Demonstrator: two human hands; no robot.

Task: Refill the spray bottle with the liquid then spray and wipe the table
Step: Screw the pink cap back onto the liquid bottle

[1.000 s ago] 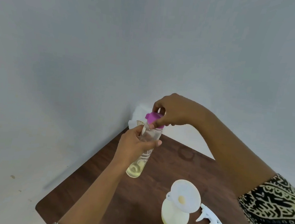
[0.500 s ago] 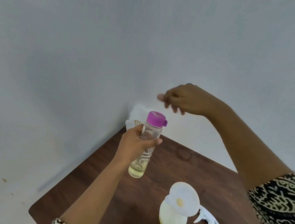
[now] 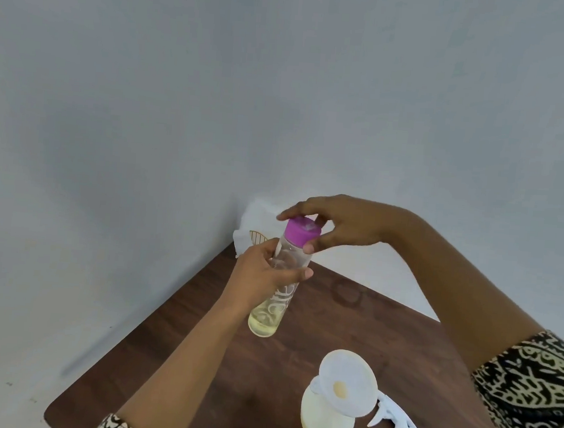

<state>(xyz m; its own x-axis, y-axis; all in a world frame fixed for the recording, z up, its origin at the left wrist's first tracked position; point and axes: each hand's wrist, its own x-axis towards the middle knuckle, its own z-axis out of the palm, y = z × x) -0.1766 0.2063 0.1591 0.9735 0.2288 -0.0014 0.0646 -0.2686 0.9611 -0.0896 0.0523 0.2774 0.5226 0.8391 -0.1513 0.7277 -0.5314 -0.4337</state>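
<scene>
Nearest, on the table (image 3: 195,359): spray bottle (image 3: 325,416) with funnel (image 3: 348,386), sprayer (image 3: 392,421) beside. Farther, above the table: left hand (image 3: 262,276) wrapped round clear bottle (image 3: 282,281), yellow liquid at bottom. Right hand (image 3: 344,225) fingers (image 3: 308,248) pinching purple cap (image 3: 302,232). Cloth (image 3: 256,225) at far corner.

Two hands are up over one dark wooden table (image 3: 383,330). I count two bottles: one clear bottle (image 3: 280,281) with one purple cap (image 3: 303,230), and one pale yellow bottle (image 3: 323,419) carrying one white funnel (image 3: 348,383). One white spray head (image 3: 395,425). One white cloth (image 3: 256,225), possibly folded.
</scene>
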